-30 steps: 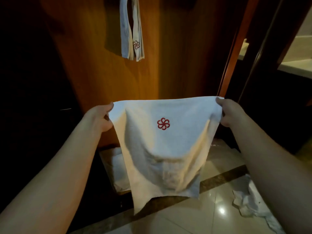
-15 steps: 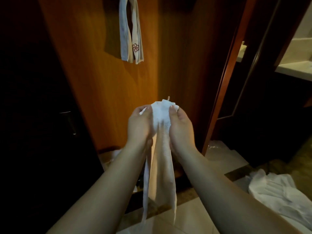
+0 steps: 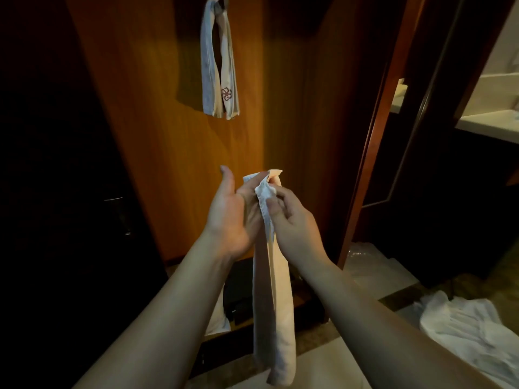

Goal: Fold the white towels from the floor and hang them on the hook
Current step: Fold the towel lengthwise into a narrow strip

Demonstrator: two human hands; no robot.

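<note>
A white towel (image 3: 273, 299), folded lengthwise into a narrow strip, hangs down in front of me. My right hand (image 3: 292, 220) pinches its bunched top corners between thumb and fingers. My left hand (image 3: 233, 214) is beside it, palm turned toward the cloth, fingers curled behind the top edge and thumb raised. Another folded white towel (image 3: 220, 66) with a red flower emblem hangs from a hook (image 3: 222, 0) at the top of the wooden panel. More white towels (image 3: 466, 332) lie crumpled on the floor at the lower right.
The orange wooden panel (image 3: 157, 136) stands straight ahead, a dark door with a handle (image 3: 118, 211) to its left. A wooden door frame (image 3: 370, 153) rises on the right, with a pale counter (image 3: 488, 124) beyond. Pale floor tiles (image 3: 373, 276) lie below.
The towel was held spread wide by its two top corners; my hands came together, folding it in half lengthwise. Now my right hand pinches the joined corners and my left palm has opened.
</note>
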